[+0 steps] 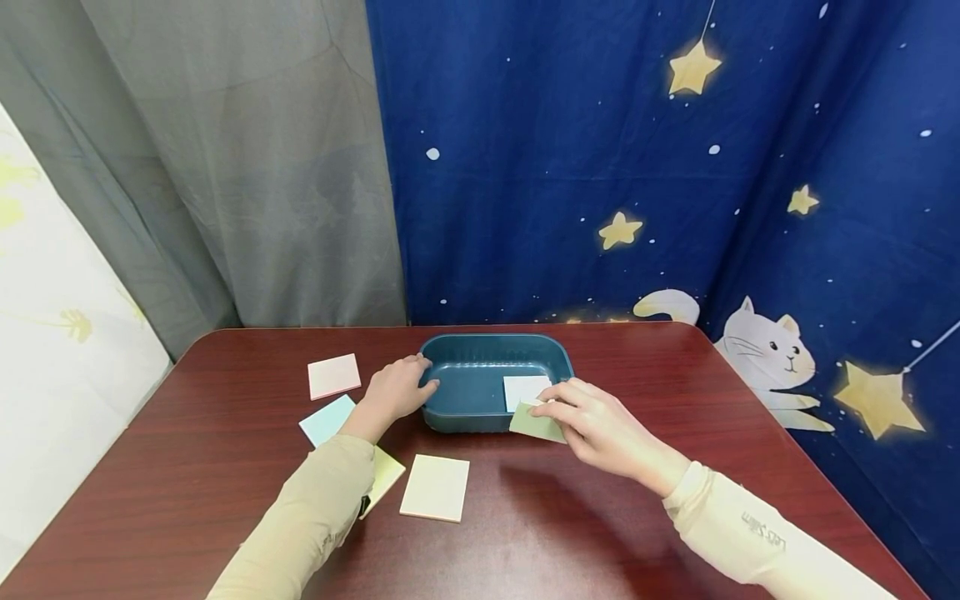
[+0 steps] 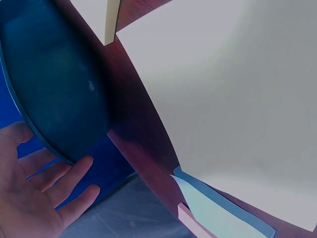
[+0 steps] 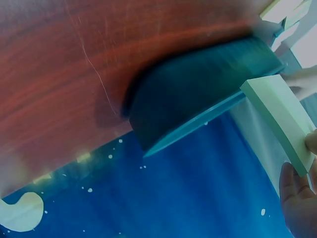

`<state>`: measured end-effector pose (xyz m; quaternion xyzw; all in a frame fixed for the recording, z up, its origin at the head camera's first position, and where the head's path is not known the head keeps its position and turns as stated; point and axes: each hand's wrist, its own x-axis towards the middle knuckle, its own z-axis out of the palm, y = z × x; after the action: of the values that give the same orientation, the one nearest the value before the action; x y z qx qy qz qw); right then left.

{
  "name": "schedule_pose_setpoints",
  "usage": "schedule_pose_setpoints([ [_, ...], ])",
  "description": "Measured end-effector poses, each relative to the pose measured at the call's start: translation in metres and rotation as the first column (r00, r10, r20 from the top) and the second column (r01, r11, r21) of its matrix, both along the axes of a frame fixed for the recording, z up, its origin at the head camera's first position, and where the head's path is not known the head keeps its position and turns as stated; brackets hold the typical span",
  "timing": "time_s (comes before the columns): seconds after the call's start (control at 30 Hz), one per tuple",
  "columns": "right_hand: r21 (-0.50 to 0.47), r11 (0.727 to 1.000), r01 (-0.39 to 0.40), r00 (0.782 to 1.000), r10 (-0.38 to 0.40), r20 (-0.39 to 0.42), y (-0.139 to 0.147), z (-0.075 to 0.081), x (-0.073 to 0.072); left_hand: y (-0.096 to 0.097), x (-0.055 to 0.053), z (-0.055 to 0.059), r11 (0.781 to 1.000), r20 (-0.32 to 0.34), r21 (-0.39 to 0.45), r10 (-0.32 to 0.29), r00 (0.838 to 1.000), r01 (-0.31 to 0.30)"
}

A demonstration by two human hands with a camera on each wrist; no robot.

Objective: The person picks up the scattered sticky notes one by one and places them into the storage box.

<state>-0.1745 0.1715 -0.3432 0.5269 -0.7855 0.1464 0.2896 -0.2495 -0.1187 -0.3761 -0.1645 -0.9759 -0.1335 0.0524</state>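
Note:
My right hand [image 1: 596, 421] pinches a light green sticky note pad [image 1: 536, 423] over the near right rim of a dark blue plastic tub [image 1: 468, 423]. In the right wrist view, the thumb and fingers hold one end of the thick green pad [image 3: 277, 109]. My left hand [image 1: 397, 387] holds the tub's left end, its fingers at the rim; the left wrist view shows this hand [image 2: 44, 183] against the tub wall [image 2: 59, 84]. Inside the tub, on its right side, lies a white pad [image 1: 522, 389], partly hidden by the right hand.
On the brown table [image 1: 600, 533], a pale pink pad [image 1: 333, 376] and a light blue pad [image 1: 327, 419] lie left of the tub. A yellow pad [image 1: 386, 477] is partly beneath the left forearm. A cream pad [image 1: 435, 488] lies nearer the front. Curtains [image 1: 525, 167] hang behind.

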Motion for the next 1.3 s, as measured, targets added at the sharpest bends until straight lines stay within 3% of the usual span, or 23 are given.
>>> schedule_pose_setpoints([
  [0.53,-0.016,0.999,0.051,0.999,-0.051,0.008,-0.007,0.021,-0.017,0.000,0.001,-0.001,1.000,0.002,0.000,-0.001,1.000,0.001],
  [1.3,-0.028,0.994,0.107,0.994,-0.107,0.007,-0.010,0.028,-0.041,-0.001,-0.001,-0.002,1.000,-0.001,0.008,-0.007,1.000,0.007],
])
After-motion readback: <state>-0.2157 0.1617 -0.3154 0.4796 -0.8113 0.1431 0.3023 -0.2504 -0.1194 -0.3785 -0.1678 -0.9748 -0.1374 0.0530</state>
